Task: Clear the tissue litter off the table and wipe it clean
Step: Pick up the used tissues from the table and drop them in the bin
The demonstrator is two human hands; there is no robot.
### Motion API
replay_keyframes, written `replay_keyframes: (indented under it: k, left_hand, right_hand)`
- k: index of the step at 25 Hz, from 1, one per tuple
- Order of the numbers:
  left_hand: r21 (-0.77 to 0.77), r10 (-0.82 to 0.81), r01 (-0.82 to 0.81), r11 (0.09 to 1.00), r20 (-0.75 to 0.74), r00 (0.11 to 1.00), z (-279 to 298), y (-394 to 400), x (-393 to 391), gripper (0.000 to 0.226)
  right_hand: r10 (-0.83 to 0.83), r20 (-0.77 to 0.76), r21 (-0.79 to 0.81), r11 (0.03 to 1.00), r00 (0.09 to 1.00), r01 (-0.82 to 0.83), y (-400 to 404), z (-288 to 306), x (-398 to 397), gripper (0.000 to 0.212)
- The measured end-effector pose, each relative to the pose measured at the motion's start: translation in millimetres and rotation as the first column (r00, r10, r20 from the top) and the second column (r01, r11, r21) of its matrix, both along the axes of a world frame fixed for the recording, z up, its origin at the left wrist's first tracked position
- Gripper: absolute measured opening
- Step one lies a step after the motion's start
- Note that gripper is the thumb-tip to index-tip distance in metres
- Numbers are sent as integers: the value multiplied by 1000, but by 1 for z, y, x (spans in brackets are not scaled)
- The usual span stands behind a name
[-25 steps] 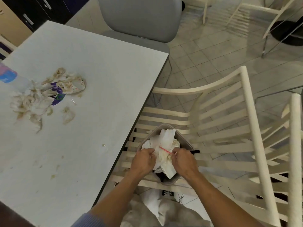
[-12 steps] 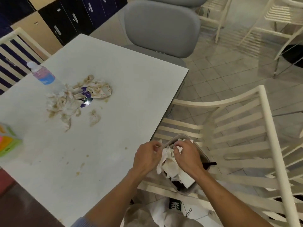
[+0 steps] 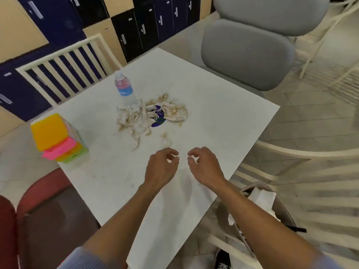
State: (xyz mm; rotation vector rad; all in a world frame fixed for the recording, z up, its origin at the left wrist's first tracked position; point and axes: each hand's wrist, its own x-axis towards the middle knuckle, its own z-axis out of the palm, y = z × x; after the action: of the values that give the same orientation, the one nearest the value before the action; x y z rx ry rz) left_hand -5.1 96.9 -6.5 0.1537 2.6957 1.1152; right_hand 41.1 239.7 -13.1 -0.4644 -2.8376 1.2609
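A heap of torn, stained tissue litter (image 3: 143,117) lies mid-table around a purple wrapper (image 3: 158,120), with a loose scrap (image 3: 166,139) nearer me. The white table (image 3: 223,117) carries brown smears and crumbs. My left hand (image 3: 161,166) and my right hand (image 3: 204,166) hover side by side over the table's near part, fingers loosely curled, nothing in either. Both sit a short way short of the loose scrap. At the lower right, a grey bin (image 3: 281,206) stuffed with white tissues stands on a cream slatted chair.
A water bottle (image 3: 125,90) stands just behind the litter. A stack of bright sponges and a tissue box (image 3: 58,140) sits at the table's left. A grey chair (image 3: 246,53) stands at the far side, cream slatted chairs (image 3: 310,171) at right, a red seat (image 3: 38,210) at lower left.
Both hands let go of the tissues in the bin and rose to the table, moving left toward the litter. The view swung up and left.
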Motion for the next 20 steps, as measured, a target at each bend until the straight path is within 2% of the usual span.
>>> replay_keyframes:
  k: [6, 10, 13, 15, 18, 20]
  left_hand:
    - [-13, 108, -107, 994, 5, 994, -3, -84, -62, 12]
    - [-47, 115, -114, 992, 30, 993, -15, -123, -95, 15]
    - [-111, 60, -57, 992, 21, 998, -27, -142, -117, 28]
    - [-176, -16, 18, 984, 12, 1000, -34, -148, -129, 40]
    - [-239, -152, 151, 959, 13, 988, -43, -146, -144, 54]
    - [-265, -202, 205, 942, 36, 979, -48, -142, -152, 57]
  right_hand:
    - [107, 48, 80, 991, 993, -110, -52, -5, -83, 27]
    - [222, 249, 185, 945, 943, -271, -66, -23, -122, 55]
    - [230, 354, 232, 917, 907, -323, -76, -37, -141, 63]
    - [228, 381, 262, 903, 896, -341, -84, -45, -149, 56]
    - [179, 351, 274, 919, 919, -283, -93, -52, -153, 29]
    - [164, 337, 263, 929, 927, -260, -96, -54, -154, 24]
